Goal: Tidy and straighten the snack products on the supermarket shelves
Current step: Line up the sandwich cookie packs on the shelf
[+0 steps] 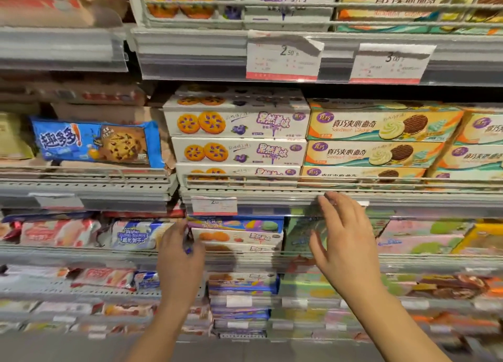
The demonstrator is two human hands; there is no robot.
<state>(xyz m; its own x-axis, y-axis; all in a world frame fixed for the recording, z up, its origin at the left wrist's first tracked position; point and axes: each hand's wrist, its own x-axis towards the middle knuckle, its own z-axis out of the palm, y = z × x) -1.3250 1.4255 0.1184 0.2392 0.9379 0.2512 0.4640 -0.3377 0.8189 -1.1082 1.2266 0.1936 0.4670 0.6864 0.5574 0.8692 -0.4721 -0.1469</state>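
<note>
White boxes with orange-and-purple cookies (236,124) are stacked on the middle shelf, beside cream boxes of sandwich cookies (381,124). One shelf lower sits a short stack with a blue-purple box (236,223) on a white cookie box (239,237). My left hand (181,255) is at the left end of that lower stack, fingers curled near its edge; whether it grips a box I cannot tell. My right hand (343,239) hovers with straight spread fingers in front of green packets (299,236), fingertips near the shelf rail (272,198).
A blue chocolate-chip cookie pack (95,143) lies tilted on the left middle shelf. Pink and white wafer packets (81,233) fill the lower left shelf. Price tags (283,59) hang on the upper rail. Wire guards front each shelf.
</note>
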